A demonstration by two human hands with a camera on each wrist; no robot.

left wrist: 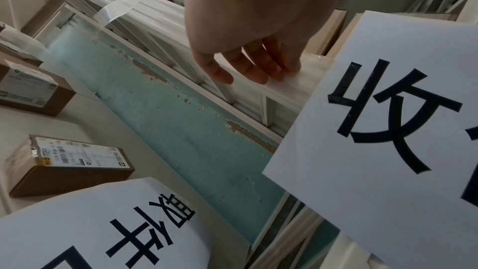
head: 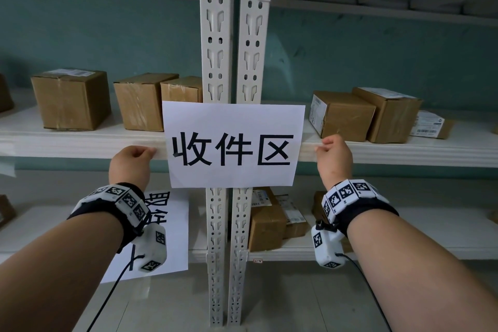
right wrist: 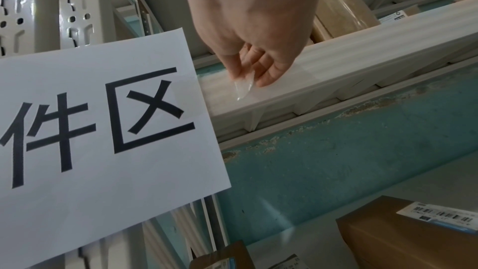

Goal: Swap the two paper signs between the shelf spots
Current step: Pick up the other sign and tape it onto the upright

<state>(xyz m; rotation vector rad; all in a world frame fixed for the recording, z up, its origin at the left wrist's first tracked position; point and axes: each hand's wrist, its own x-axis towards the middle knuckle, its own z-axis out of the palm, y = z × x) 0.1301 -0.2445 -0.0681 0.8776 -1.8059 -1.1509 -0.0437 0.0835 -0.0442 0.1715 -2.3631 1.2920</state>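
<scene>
White shelf [head: 80, 140], boxes [head: 71, 100], teal wall; left hand [head: 132, 162] flat; right hand [head: 334, 156] pinching tape [right wrist: 243, 89].

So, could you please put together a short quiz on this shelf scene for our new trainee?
1. True or false: the white paper sign with three black characters hangs in front of the perforated white steel uprights.
2. What does the right hand pinch at the shelf edge? A. a strip of clear tape; B. a brown cardboard box; C. a black cable.
3. Fill in: the second white paper sign lies on the ____ white shelf board.

Key: 1 true; 2 A; 3 lower.
</scene>
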